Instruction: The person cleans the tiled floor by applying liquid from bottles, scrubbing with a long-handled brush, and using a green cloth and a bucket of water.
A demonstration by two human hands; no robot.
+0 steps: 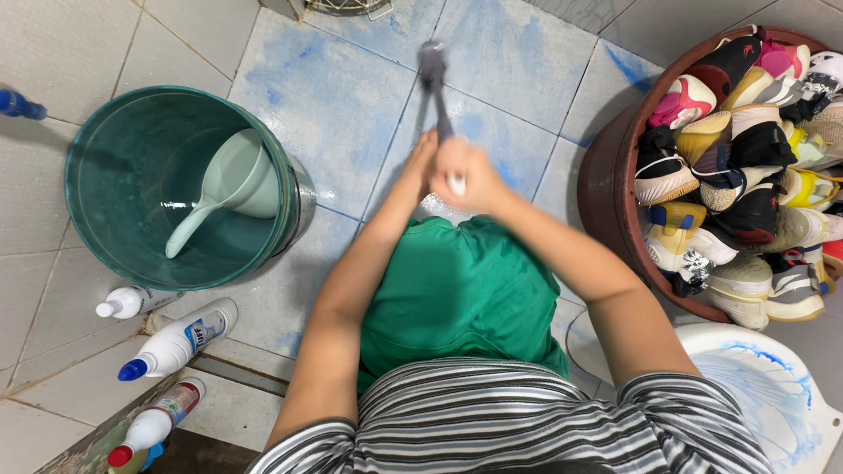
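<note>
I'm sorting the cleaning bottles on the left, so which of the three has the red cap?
The bottom bottle, lowest in the view by the dark edge, has the red cap. The bottle above it has a blue cap, and the top one has a white cap.

- Two hands, the left hand (pixel 424 158) and the right hand (pixel 465 175), are gripping one dark long-handled tool (pixel 432 83).
- One green bucket (pixel 97 132) is holding one pale scoop (pixel 233 180).
- Three white squeeze bottles (pixel 176 342) are lying on the floor, with the end of one blue item (pixel 19 105) showing at the left edge.
- One brown tub (pixel 610 184) is carrying many shoes (pixel 746 167), too heaped to count.
- One white basin (pixel 773 386) is sitting at the lower right.
</note>
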